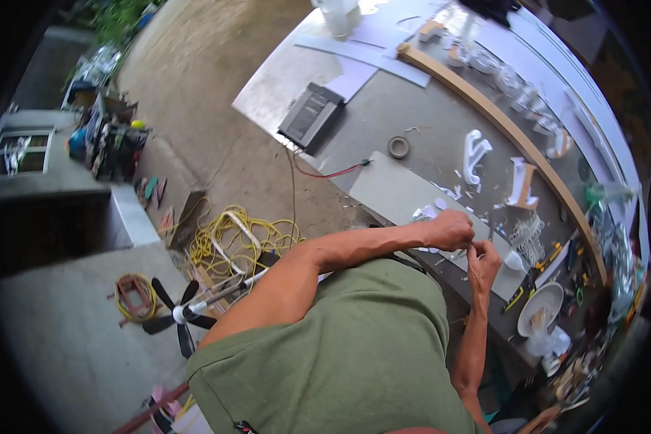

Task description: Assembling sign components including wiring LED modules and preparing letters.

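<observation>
Both hands are positioned over the grey board (394, 184), which lies along the near edge of the worktop (372, 123). The left hand (452, 230) has its fingers curled inward; whether it grasps anything cannot be told. The right hand (484, 262) is just beside it, thumb and fingers bent toward the left; any small item between them is too small to identify. Small white scraps (427, 212) lie on the board just beside the left hand. A white rounded item (514, 260) sits near the right hand, with white mesh (528, 235) beyond it. A yellow-and-black knife (514, 297) and a white bowl (553, 289) lie to the right. Farther back are a tape roll (391, 149), a white cut-out piece (474, 155) and a long brown strip (495, 116). A dark box (311, 116) stands near the worktop's left edge, a red cable (333, 174) nearby. Yellow cord (210, 239) lies tangled on the ground.
</observation>
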{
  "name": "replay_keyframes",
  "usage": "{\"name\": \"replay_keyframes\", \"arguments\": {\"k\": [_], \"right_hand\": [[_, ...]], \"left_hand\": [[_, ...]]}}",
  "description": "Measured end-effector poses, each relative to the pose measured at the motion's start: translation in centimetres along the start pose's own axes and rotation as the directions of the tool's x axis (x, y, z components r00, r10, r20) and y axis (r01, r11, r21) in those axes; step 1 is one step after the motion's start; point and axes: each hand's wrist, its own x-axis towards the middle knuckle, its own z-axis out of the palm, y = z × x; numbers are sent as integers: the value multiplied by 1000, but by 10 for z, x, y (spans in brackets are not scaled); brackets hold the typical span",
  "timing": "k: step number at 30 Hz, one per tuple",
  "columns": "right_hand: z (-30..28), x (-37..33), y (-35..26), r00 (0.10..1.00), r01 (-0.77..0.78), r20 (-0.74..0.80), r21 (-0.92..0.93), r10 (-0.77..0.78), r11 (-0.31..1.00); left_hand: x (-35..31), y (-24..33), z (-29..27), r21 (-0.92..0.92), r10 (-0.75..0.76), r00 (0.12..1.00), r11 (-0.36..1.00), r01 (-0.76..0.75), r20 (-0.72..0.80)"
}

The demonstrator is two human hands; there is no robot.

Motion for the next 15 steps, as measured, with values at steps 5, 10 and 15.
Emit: {"name": "replay_keyframes", "arguments": {"k": [5, 10, 15], "right_hand": [[6, 8, -4, 983, -85, 167, 63, 74, 994], [15, 15, 10, 956, -114, 282, 97, 82, 989], [13, 31, 6, 904, -249, 403, 225, 143, 942]], "left_hand": [[-13, -16, 16, -7, -76, 996, 997, 75, -36], [-18, -18, -2, -70, -104, 994, 992, 102, -16], [-8, -29, 3, -42, -176, 984, 984, 175, -28]]}}
